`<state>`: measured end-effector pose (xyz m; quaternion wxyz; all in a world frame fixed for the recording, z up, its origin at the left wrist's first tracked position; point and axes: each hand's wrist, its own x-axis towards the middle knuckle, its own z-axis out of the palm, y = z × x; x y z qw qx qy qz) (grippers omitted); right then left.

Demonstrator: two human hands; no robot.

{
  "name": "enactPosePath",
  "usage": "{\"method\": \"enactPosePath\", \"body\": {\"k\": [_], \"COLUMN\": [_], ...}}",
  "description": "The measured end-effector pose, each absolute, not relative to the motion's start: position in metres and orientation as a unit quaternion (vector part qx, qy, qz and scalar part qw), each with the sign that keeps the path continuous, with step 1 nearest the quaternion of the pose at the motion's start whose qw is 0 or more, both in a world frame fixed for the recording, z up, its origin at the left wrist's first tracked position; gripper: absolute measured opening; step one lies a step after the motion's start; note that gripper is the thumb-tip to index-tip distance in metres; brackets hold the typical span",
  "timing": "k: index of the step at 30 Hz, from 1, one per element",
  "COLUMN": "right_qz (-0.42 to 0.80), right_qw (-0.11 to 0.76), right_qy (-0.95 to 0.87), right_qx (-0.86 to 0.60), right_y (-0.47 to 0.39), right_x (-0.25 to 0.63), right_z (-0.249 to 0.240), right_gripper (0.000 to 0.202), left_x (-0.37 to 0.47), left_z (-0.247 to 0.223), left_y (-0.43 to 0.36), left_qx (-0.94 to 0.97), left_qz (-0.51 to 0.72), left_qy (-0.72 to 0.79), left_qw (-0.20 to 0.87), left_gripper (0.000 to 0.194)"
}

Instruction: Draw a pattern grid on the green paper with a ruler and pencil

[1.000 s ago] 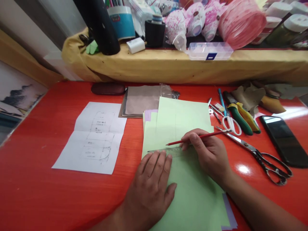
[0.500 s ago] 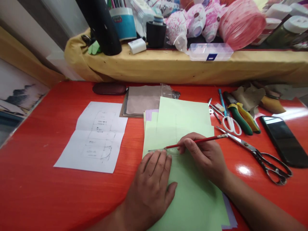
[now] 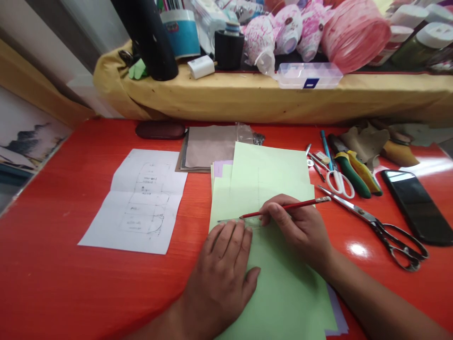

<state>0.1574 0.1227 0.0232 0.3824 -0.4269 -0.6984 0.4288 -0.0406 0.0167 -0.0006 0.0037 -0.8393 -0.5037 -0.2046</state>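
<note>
Light green paper (image 3: 279, 293) lies on a stack of sheets, with faint pencil lines near its top. My left hand (image 3: 228, 269) rests flat on it, fingers stretched out, pressing on a clear ruler (image 3: 254, 221) that is mostly hidden under the fingertips. A red pencil (image 3: 300, 204) is pinched in my right hand (image 3: 295, 224); its tip is at the ruler's upper edge, just above my left fingertips. To the left lies a creased white sheet (image 3: 106, 222) with a pencil drawing of rounded shapes and small notes.
Large scissors (image 3: 368, 217), white-handled scissors (image 3: 340, 184), green-yellow pliers (image 3: 357, 174) and a phone (image 3: 417, 205) lie at the right. Brown sheets (image 3: 210, 147) and a dark case (image 3: 160, 130) sit at the back, below a cloth-covered ledge (image 3: 226, 99) holding jars and bottles.
The pencil in my right hand has shifted slightly to the left along the ruler's edge. My left hand stays in place.
</note>
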Motion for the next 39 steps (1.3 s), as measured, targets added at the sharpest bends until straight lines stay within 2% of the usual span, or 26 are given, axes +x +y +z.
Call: {"method": "enactPosePath", "body": {"k": [22, 39], "right_qz": [0.39, 0.385], "right_qw": [0.328, 0.33], "right_qy": [-0.705, -0.684], "right_qx": [-0.494, -0.524], "right_y": [0.136, 0.141], "right_x": [0.157, 0.162], "right_z": [0.031, 0.035], "right_gripper": [0.044, 0.046], "left_x": [-0.039, -0.039], "left_z": [-0.003, -0.001], "left_y": [0.017, 0.018], "left_qx": [-0.835, -0.838], "left_qz": [-0.213, -0.212], "left_qy": [-0.506, -0.503], "left_qw": [-0.016, -0.012], "left_gripper": [0.05, 0.048]}}
